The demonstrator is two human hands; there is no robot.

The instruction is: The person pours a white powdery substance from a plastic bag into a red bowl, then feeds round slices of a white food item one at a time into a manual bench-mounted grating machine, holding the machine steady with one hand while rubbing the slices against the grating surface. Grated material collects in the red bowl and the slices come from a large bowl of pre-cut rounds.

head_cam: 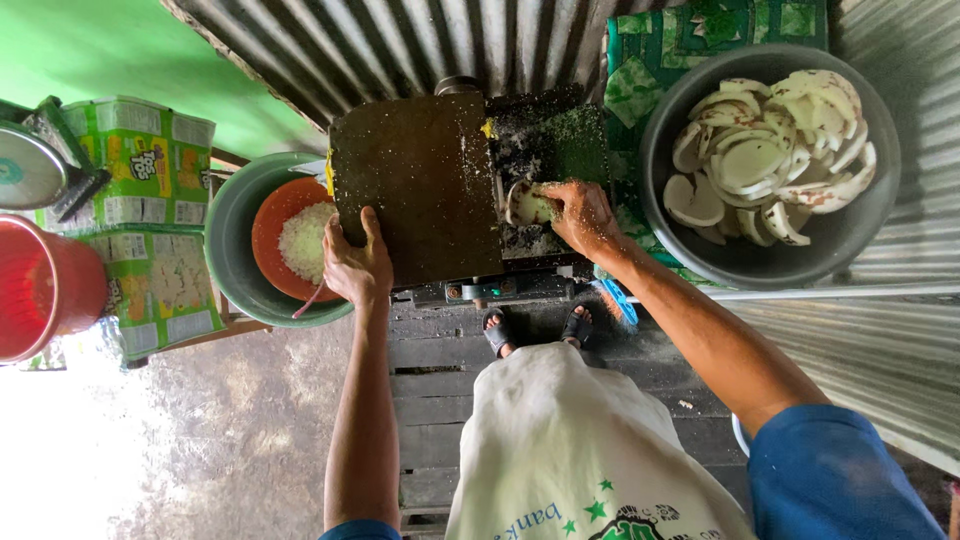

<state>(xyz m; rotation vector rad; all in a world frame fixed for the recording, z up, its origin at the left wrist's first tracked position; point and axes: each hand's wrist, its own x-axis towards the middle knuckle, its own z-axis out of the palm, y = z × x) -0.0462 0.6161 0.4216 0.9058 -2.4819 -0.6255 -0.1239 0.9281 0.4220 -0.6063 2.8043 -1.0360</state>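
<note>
My left hand (356,262) rests flat on the near edge of a dark metal grating machine (420,185), fingers apart. My right hand (580,212) presses a white coconut piece (525,204) into the machine's side opening, and white flecks cover the hand. A grey bowl (862,225) at the right holds several white coconut pieces (765,150). On the left, an orange bowl (268,225) with grated white coconut (303,240) sits inside a green basin (225,255).
A red bucket (45,285) and green printed cartons (155,165) stand at the far left, beside a weighing scale (28,170). Corrugated metal sheets (400,40) lie behind and to the right. My sandalled feet (535,328) stand on dark wooden planks (440,400).
</note>
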